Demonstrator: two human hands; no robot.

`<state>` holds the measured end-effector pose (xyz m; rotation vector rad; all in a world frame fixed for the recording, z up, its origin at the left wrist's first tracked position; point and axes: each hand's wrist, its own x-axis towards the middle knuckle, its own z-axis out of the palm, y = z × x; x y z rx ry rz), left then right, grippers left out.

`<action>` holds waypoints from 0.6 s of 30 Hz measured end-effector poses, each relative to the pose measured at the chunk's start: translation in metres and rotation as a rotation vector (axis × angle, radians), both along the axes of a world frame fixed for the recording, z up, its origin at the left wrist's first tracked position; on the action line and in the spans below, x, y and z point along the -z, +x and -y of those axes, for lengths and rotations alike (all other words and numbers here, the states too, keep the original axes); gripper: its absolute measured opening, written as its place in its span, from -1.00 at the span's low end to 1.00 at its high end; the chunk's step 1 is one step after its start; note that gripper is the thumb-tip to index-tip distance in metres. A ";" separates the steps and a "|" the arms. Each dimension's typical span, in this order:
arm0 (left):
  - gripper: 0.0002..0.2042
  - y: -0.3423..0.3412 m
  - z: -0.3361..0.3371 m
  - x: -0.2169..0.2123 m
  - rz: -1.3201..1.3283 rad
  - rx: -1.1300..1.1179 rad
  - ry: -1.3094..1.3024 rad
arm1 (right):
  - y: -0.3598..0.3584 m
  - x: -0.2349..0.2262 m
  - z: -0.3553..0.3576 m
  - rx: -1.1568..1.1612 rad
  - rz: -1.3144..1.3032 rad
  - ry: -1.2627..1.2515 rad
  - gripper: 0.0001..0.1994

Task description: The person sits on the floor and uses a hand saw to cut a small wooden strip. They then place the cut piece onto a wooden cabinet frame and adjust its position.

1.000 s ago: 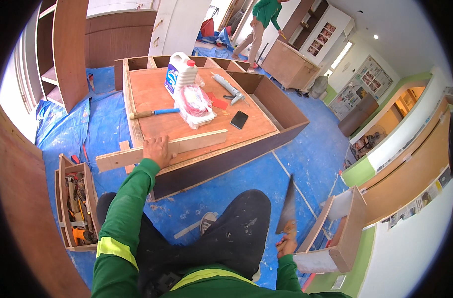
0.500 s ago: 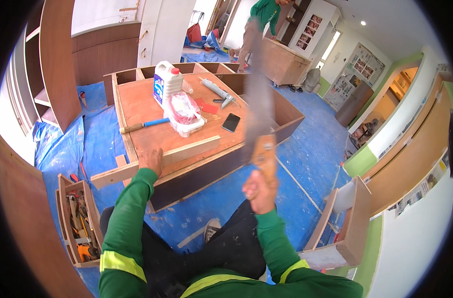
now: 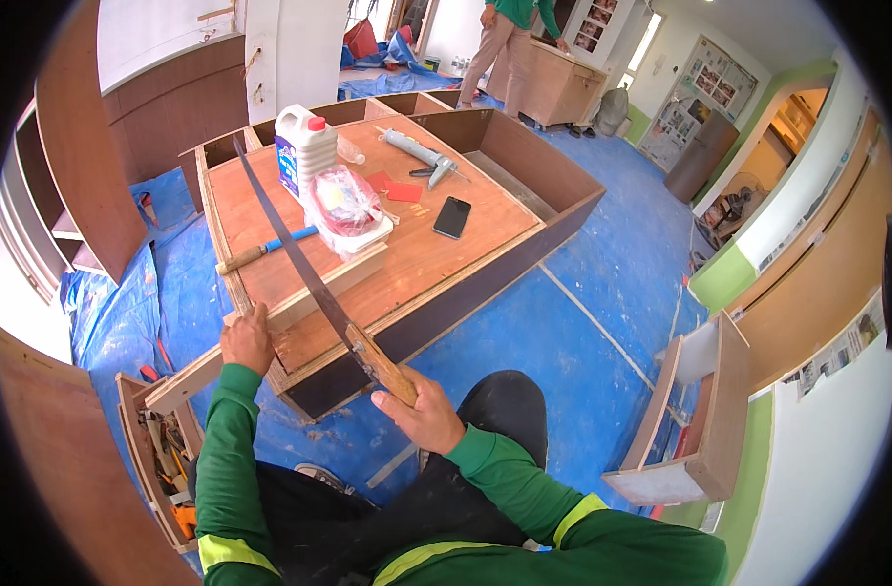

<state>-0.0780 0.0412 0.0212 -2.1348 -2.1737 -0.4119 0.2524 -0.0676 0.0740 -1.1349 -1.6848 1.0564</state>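
My right hand point(image 3: 422, 415) is closed round the wooden handle of a handsaw point(image 3: 297, 252). Its long dark blade slants away to the far left, crossing over a pale wooden strip point(image 3: 190, 379). Whether the teeth touch the strip, I cannot tell. My left hand point(image 3: 248, 339) grips the strip left of the blade, at the cabinet's near left corner. The strip lies across the low wooden cabinet point(image 3: 290, 347), one end sticking out past its left side. Just beyond the strip are a wrapped white container point(image 3: 346, 210) and a wood-handled tool with a blue shaft point(image 3: 260, 252).
On the cabinet stand a white jug point(image 3: 314, 151), a caulking gun point(image 3: 422, 156) and a phone point(image 3: 452, 218). A tool box point(image 3: 124, 410) is at left, an open wooden box point(image 3: 695, 430) at right. Blue sheeting point(image 3: 583, 293) covers the floor. A person point(image 3: 505, 49) stands at the back.
The saw, upright and blurred before, has come down leftward across the strip with my right hand. My left hand and the strip have shifted toward the lower left. The view has tilted.
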 end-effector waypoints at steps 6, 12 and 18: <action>-0.64 -0.002 -0.002 0.001 0.011 0.046 -0.005 | -0.002 0.010 -0.001 -0.006 0.018 -0.004 -0.58; -0.65 0.009 -0.002 0.003 -0.018 0.087 0.024 | -0.003 0.015 0.003 0.007 -0.014 -0.020 -0.57; -0.72 0.020 -0.010 0.004 0.011 0.031 0.027 | 0.004 0.015 0.003 0.023 0.028 -0.013 -0.56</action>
